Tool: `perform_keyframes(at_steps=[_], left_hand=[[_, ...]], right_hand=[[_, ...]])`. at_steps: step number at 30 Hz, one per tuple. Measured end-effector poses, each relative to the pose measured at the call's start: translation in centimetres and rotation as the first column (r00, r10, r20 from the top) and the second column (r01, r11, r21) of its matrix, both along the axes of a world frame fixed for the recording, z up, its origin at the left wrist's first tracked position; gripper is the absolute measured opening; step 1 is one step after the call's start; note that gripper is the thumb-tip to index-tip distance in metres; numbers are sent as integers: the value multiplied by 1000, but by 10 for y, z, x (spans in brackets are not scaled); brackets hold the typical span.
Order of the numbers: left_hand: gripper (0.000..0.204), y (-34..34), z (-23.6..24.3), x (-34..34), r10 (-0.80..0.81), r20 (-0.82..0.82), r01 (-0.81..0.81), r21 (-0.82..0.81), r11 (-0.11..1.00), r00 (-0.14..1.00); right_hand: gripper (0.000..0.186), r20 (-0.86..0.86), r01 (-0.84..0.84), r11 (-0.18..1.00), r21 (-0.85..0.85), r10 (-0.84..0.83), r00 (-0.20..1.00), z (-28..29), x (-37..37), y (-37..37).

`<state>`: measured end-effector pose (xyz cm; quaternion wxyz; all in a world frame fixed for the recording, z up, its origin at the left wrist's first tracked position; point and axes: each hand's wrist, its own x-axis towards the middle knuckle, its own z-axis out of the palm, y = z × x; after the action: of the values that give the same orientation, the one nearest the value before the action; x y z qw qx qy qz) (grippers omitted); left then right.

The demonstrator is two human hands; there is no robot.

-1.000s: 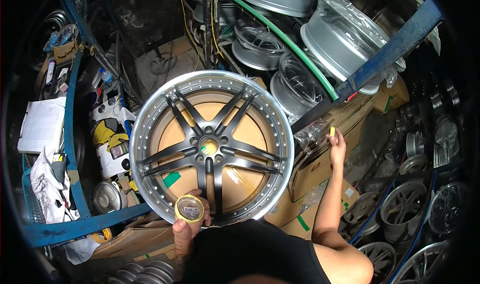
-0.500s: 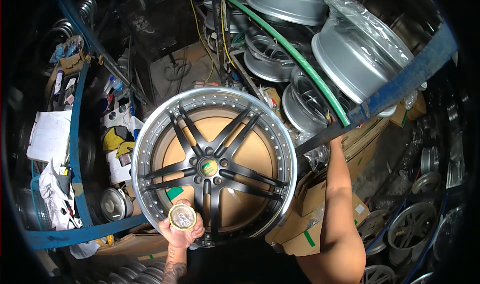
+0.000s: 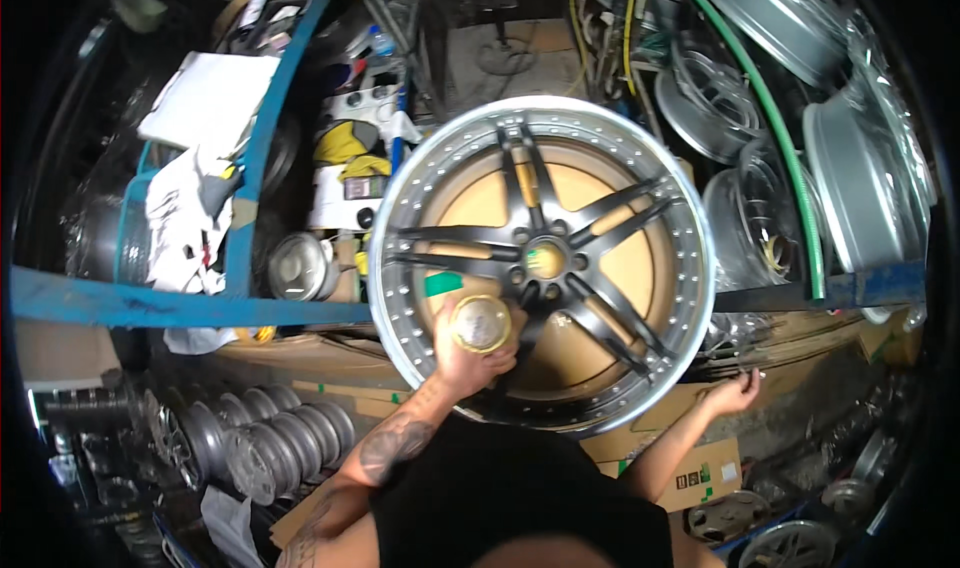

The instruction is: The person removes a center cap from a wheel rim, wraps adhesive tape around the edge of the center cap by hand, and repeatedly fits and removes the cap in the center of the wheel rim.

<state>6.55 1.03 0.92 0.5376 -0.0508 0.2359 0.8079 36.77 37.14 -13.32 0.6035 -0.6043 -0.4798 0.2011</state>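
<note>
A large black-spoked wheel rim (image 3: 590,205) with a polished silver lip lies face up in front of me, brown cardboard showing between its spokes. Over its lower left spokes my left hand (image 3: 463,366) is closed around a round tub (image 3: 481,324) with a gold-coloured edge and a pale top. Out past the rim's lower right edge is my right hand (image 3: 733,394), its fingers curled and pinched together. A small pale speck shows at those fingertips, too small to name.
A blue metal bar (image 3: 190,303) crosses at left, beside a shelf with white papers (image 3: 208,101) and a white cloth (image 3: 185,223). Silver wheels (image 3: 705,103) and a green hose (image 3: 757,83) stand at right. More wheels (image 3: 265,458) and flattened cardboard (image 3: 700,468) lie below.
The view has shifted, so the rim sits further right and higher. My right hand has drawn back from the silver wheels at right toward me. The left hand still holds the tub.
</note>
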Motion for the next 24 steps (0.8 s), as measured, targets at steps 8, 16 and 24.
perform_keyframes(at_steps=[8,16,24], left_hand=[[80,-21,15,5,-221,-153,237,94,967,963],[71,-39,15,26,-242,-392,200,-145,969,887],[102,-54,16,15,-333,-498,366,-33,930,801]], right_hand=[[20,-11,-825,560,75,828,561,204,-117,-96],[13,-43,-945,-317,-78,948,-315,199,-213,-227],[12,151,-935,-322,-152,927,-344,221,-207,-237]])
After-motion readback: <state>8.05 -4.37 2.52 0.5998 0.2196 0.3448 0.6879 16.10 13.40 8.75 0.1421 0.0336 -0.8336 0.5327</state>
